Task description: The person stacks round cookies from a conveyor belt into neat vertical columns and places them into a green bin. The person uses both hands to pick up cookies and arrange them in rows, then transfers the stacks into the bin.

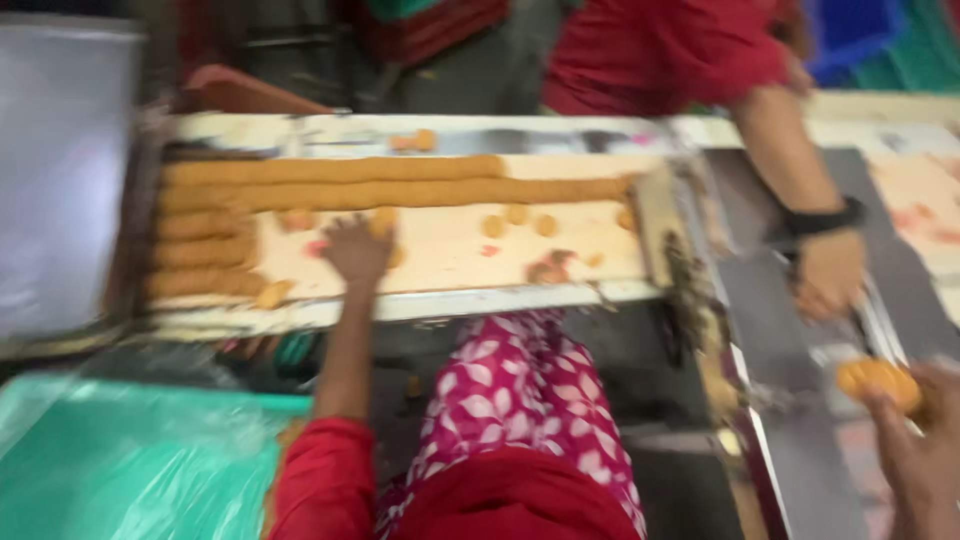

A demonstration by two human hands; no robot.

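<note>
A left hand (357, 250) is stretched up to the frame's centre, fingers curled over small dough pieces (520, 222) on a pale board (450, 255), probably gathering one, though blur hides the grip. At the lower right, the right hand (915, 440) is closed around an orange dough ball (878, 380), held above a metal counter (790, 330). Long dough rolls (400, 180) are laid along the board's top and left. A co-worker's hand (830, 272) with a black wristband is seen at right. Green plastic sheet (120, 460) fills the lower left.
</note>
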